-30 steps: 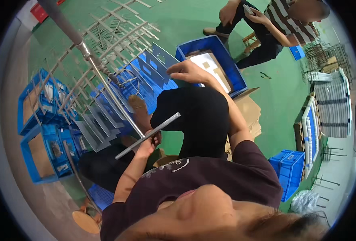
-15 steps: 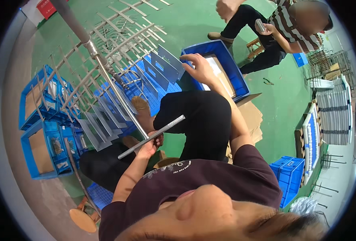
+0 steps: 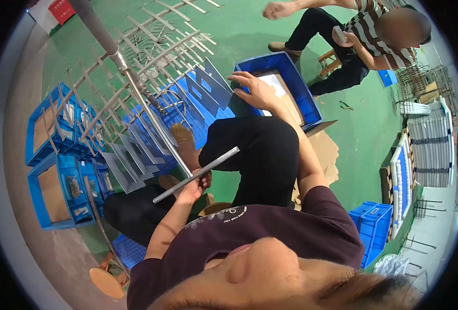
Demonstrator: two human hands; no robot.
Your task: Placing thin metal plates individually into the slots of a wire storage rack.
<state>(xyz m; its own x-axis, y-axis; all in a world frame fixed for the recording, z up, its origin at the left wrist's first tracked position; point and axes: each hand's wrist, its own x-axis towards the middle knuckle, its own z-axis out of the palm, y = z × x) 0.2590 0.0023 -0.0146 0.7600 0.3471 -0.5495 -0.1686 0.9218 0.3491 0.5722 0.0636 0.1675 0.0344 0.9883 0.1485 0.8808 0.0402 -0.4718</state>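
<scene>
Use the blue bin (image 3: 297,80) as ref pt. Your R hand (image 3: 260,93) is at its L side, thumb & fingers parted and half-curled, nothing seen btwn them; the nearest of the grey panels (image 3: 219,88) is just L of the fingertips, can't tell if they touch. Those panels sit L of the bin, on edge & side by side, below the slatted rack (image 3: 168,49). Your L hand (image 3: 192,190) is L of the bin & nearer you, fingers curled round the crossbar (image 3: 218,161) where it meets the shiny pole (image 3: 158,124); undersides partly hidden, so can't tell how tight. To do it well: hold the crossbar firm w/ the L, b/c a swing of the pole could prob. knock the panels. W/ the R, go for a panel's outer edge, not its face, thumb one side, fingers the other; they look thin, so prob. bend or scratch easily. Lift your R wrist clear of the bin's rim, and mind the cardboard (image 3: 324,152) just nearer you than the bin.
</scene>
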